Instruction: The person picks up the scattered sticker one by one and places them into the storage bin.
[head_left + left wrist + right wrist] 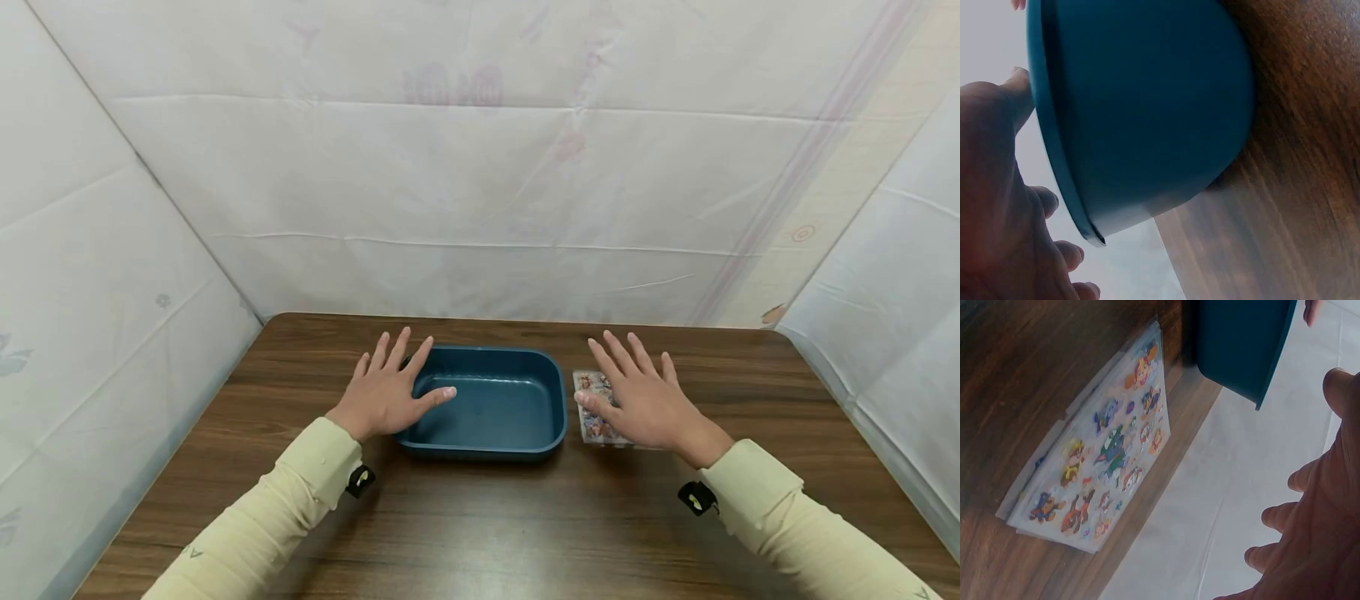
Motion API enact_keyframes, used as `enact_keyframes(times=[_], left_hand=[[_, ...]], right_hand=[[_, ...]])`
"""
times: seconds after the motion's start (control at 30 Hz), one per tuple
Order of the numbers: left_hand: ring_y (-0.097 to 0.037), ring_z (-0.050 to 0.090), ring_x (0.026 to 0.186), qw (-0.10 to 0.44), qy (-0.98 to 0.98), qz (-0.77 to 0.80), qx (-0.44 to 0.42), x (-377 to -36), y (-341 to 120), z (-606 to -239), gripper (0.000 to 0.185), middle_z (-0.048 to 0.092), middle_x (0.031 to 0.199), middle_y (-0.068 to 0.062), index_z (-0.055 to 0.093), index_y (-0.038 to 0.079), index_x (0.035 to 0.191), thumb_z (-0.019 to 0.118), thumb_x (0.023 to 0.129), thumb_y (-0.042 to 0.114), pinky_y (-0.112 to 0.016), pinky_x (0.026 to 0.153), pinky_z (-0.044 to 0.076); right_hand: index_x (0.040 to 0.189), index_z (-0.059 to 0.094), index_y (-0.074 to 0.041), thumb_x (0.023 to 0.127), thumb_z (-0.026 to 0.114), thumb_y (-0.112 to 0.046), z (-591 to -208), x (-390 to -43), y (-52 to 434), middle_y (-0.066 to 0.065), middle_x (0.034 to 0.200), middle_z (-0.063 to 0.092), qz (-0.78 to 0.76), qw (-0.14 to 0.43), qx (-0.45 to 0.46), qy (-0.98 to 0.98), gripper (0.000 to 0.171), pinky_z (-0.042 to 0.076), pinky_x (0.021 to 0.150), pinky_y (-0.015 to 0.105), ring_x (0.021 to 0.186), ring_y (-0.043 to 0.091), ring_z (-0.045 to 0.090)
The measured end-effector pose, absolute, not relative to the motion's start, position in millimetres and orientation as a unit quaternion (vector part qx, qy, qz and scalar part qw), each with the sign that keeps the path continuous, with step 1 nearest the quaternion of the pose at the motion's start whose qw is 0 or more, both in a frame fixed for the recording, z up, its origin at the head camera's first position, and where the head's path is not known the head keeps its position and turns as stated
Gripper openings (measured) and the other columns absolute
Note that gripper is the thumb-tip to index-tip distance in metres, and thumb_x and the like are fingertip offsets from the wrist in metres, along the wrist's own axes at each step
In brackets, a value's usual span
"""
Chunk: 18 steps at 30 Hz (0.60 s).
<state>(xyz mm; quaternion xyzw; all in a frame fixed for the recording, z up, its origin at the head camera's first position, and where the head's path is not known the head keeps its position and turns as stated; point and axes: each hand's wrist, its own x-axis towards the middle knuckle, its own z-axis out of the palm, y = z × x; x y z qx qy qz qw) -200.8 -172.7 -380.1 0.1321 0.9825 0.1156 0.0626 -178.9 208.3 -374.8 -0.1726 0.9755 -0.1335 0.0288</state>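
A dark teal rectangular tub [491, 408] stands on the wooden table, its inside bare. Above its left rim my left hand [386, 396] hovers with fingers spread; in the left wrist view the hand [997, 200] appears beside the tub's rim [1054, 144], and I cannot tell whether it touches. My right hand [648, 404], fingers also spread, hangs over a small stack of sticker sheets [592, 429] and partly hides it. The right wrist view shows these sheets [1110, 450] lying flat, printed with cartoon dogs, apart from the right hand [1316, 512].
The brown table [480, 525] runs back to a white fabric wall [480, 208], with more white sheeting at left and right. The sheets lie just right of the tub. A dark wrist camera [697, 497] sits on the right wrist, another [361, 481] on the left.
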Motion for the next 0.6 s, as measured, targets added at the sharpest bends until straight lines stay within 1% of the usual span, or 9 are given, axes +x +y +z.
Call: enact_keyframes(times=[0.27, 0.6], left_hand=[[-0.049, -0.002, 0.161, 0.064, 0.983, 0.112, 0.131, -199, -176, -383, 0.090, -0.001, 0.176, -0.018, 0.014, 0.023, 0.169, 0.049, 0.100, 0.068, -0.073, 0.125, 0.007], [-0.051, -0.003, 0.161, 0.077, 0.983, 0.121, 0.117, -200, -179, -386, 0.089, -0.001, 0.175, -0.021, 0.014, 0.022, 0.169, 0.047, 0.101, 0.068, -0.072, 0.125, 0.010]], right_hand=[[0.169, 0.014, -0.017, 0.102, 0.043, -0.068, -381, -180, 203, 0.013, 0.177, 0.006, -0.135, 0.033, -0.174, 0.975, 0.089, 0.002, 0.118, 0.081, 0.162, 0.047, -0.001], [0.170, 0.011, -0.019, 0.102, 0.042, -0.069, -387, -184, 202, 0.011, 0.177, 0.004, -0.140, 0.042, -0.174, 0.974, 0.090, -0.001, 0.119, 0.080, 0.163, 0.046, -0.002]])
